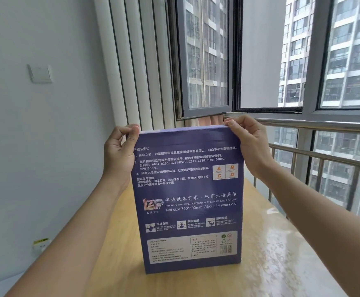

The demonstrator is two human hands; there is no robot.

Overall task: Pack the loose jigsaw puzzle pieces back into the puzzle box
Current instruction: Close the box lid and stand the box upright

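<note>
A purple puzzle box (188, 202) stands upright on its short end on the wooden table (271, 254), its printed back face toward me. My left hand (120, 151) grips the box's upper left corner, thumb on the back face and fingers curled over the top edge. My right hand (247, 144) grips the upper right corner in the same way. No loose puzzle pieces are visible; the box hides the table behind it.
The light wooden table runs along a window with a metal railing (324, 159) on the right. A grey wall with a switch plate (40, 73) is on the left. An open window sash (202, 61) hangs above the box.
</note>
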